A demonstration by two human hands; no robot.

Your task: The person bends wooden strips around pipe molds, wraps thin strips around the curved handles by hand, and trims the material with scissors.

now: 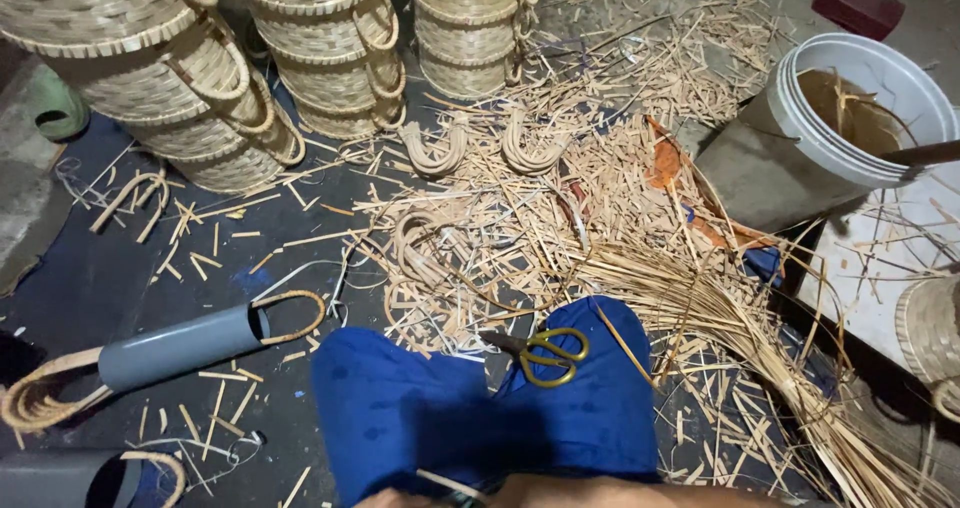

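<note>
Scissors [545, 353] with yellow handles lie on my blue-clothed knee [590, 408]; the other blue knee [400, 408] is to its left. Only a strip of bare skin [600, 495] shows at the bottom edge, and I cannot tell which hand or arm it is. A thin cane strip [440, 484] crosses just above it. A bundle of long cane strips [730, 318] fans out on the floor right of my knees. Cane offcuts [560, 198] lie heaped in front of them.
Stacks of woven baskets [320, 48] stand at the back left. Two curved woven handles [435, 153] lie before them. A grey pipe [180, 348] wrapped with cane loops lies at the left. A white bucket [865, 103] and another basket [930, 333] are at the right.
</note>
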